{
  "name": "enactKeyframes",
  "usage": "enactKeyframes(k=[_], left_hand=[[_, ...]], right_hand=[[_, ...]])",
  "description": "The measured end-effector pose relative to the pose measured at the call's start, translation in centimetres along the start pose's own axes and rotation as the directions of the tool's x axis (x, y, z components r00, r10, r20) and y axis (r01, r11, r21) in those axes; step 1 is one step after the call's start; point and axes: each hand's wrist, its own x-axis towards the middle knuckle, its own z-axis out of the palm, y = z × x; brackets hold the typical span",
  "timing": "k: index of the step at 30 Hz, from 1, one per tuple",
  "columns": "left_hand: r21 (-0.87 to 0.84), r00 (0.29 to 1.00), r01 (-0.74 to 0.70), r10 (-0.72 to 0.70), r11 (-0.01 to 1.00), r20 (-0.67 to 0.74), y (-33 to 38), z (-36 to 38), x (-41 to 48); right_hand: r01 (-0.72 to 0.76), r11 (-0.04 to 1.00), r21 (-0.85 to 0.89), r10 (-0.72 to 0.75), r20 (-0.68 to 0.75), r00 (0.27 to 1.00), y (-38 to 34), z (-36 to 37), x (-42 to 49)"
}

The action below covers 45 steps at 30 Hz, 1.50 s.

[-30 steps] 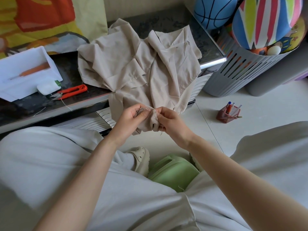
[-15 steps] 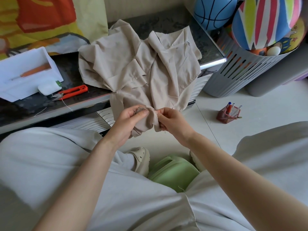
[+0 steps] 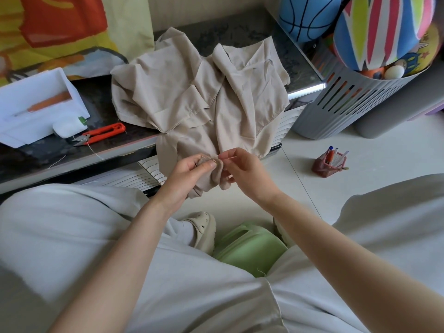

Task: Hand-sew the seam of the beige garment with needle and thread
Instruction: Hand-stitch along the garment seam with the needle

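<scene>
The person's pale clothes (image 3: 216,296) fill the lower frame and run off its edges. Beyond them stands a dark table (image 3: 240,34), its left end cut off. The garment (image 3: 192,92) lies crumpled on it, and one part hangs over the front edge down to the hands, so most of the seam is lost in folds. To the right a grey basket (image 3: 348,102) holds balls (image 3: 384,30), their tops out of frame. A white box (image 3: 36,104) sits at the table's left, partly cropped, with something orange inside that is hard to make out. A green stool (image 3: 247,248) and a shoe (image 3: 203,229) show between the knees, each half hidden. The left hand (image 3: 187,174) pinches a bunched bit of the hanging cloth between thumb and curled fingers. The right hand (image 3: 245,171), just beside it, nips the needle (image 3: 229,159) between thumb and forefinger; its lower fingers curl behind a fold. Red snips (image 3: 103,133) lie by the box, and a pen pot (image 3: 329,164) stands on the floor. The needle's tip meets the cloth at the left thumb. The thread on it is too fine to trace.
</scene>
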Motion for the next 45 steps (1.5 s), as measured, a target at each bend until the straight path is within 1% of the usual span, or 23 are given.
enactKeyframes(k=[2, 3, 5, 7, 9, 14, 16, 19, 21, 24, 28, 30, 32, 35, 37, 39, 42, 43, 45], left_hand=[[0.014, 1.000, 0.008, -0.008, 1.000, -0.023, -0.1, 0.0, 0.1], [0.018, 1.000, 0.016, -0.015, 1.000, -0.026, -0.2, 0.0, 0.1], [0.013, 1.000, 0.025, -0.025, 1.000, -0.011, -0.2, -0.1, 0.1], [0.017, 0.999, 0.041, -0.041, 0.999, -0.014, -0.2, -0.1, 0.1], [0.010, 0.999, 0.047, -0.047, 0.999, -0.025, -0.1, 0.0, 0.1], [-0.019, 0.997, 0.064, -0.065, 0.998, -0.053, -0.2, 0.0, 0.2], [-0.042, 0.996, 0.077, -0.079, 0.996, -0.049, -0.3, -0.1, 0.3], [-0.014, 0.995, 0.101, -0.101, 0.995, -0.020, -0.3, -0.2, 0.3], [-0.002, 0.995, 0.102, -0.102, 0.995, 0.002, -0.2, -0.2, 0.2], [-0.011, 0.998, 0.059, -0.059, 0.998, 0.023, -0.1, -0.1, 0.0], [0.000, 0.998, 0.041, -0.041, 0.999, 0.042, -0.1, -0.1, 0.1], [0.037, 0.998, 0.052, -0.053, 0.998, 0.015, -0.3, -0.2, 0.3], [0.084, 0.997, 0.067, -0.064, 0.994, -0.042, -0.5, -0.3, 0.4], [0.134, 0.995, 0.068, -0.057, 0.989, -0.080, -0.9, -0.6, 0.5], [0.186, 0.994, 0.060, -0.041, 0.981, -0.104, -1.1, -0.5, 0.5], [0.274, 0.990, 0.050, -0.011, 0.960, -0.142, -1.2, -0.4, 0.7], [0.338, 0.987, 0.043, 0.012, 0.940, -0.160, -1.5, -0.6, 1.0], [0.346, 0.987, 0.041, 0.016, 0.937, -0.159, -1.6, -0.6, 1.0], [0.361, 0.986, 0.038, 0.024, 0.932, -0.166, -1.6, -0.6, 1.1]], right_hand=[[0.050, 0.998, -0.034, -0.053, -0.072, 0.996, -0.2, 0.0, -0.2], [0.079, 0.996, -0.041, -0.082, -0.080, 0.993, -0.4, 0.0, -0.3], [0.140, 0.985, -0.101, -0.143, -0.027, 0.989, -0.6, -0.2, -0.4], [0.192, 0.959, -0.207, -0.185, 0.054, 0.981, -0.7, -0.3, -0.6], [0.235, 0.935, -0.265, -0.220, 0.083, 0.972, -0.6, -0.3, -0.5], [0.308, 0.907, -0.288, -0.298, 0.076, 0.951, -0.4, -0.2, -0.3], [0.315, 0.903, -0.294, -0.307, 0.073, 0.949, -0.4, -0.3, -0.3], [0.306, 0.907, -0.291, -0.302, 0.058, 0.951, -0.2, -0.2, -0.2], [0.289, 0.919, -0.269, -0.290, 0.034, 0.956, -0.1, -0.2, -0.2], [0.284, 0.933, -0.221, -0.294, -0.013, 0.956, -0.1, -0.1, -0.1], [0.296, 0.952, -0.078, -0.297, -0.004, 0.955, -0.4, 0.0, -0.4], [0.315, 0.949, 0.016, -0.315, -0.008, 0.949, -0.6, 0.1, -0.6], [0.329, 0.935, 0.131, -0.327, -0.036, 0.944, -0.8, 0.2, -0.6], [0.328, 0.907, 0.264, -0.309, -0.114, 0.944, -1.5, 0.2, -0.7], [0.320, 0.909, 0.268, -0.277, -0.185, 0.943, -1.8, -0.4, -0.7], [0.300, 0.926, 0.229, -0.242, -0.247, 0.938, -1.4, -1.1, -0.5], [0.214, 0.957, 0.194, -0.140, -0.337, 0.931, 0.0, -2.2, -0.3], [0.199, 0.957, 0.209, -0.112, -0.366, 0.924, 0.5, -2.5, -0.5], [0.212, 0.931, 0.298, -0.086, -0.384, 0.919, 1.0, -2.8, -1.0]])
